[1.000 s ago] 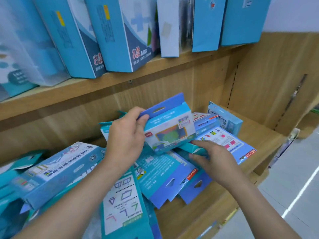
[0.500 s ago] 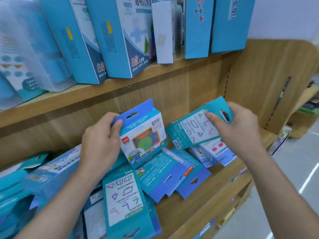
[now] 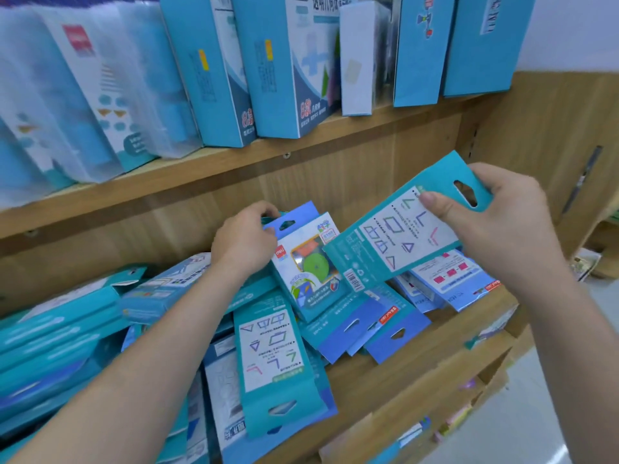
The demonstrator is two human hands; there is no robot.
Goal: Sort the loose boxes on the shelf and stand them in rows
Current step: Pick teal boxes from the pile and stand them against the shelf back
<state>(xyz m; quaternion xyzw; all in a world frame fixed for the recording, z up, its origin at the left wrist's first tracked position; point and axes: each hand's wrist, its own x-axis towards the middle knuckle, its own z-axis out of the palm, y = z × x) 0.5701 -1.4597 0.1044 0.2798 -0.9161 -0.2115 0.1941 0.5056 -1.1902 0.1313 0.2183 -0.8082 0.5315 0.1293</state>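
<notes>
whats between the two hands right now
Head view: the blue box with a green disc, gripped by the left hand, and overlapping it the teal shapes box in the right hand.

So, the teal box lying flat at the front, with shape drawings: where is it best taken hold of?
Probably pinch the teal box by its hang tab, coming from the shelf front: that end points outward and lies on top of the pile, uncovered.

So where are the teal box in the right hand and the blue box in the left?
Teal box (image 3: 402, 236): head view, white panel with shape drawings.
Blue box (image 3: 313, 264): head view, green disc picture on its front.
</notes>
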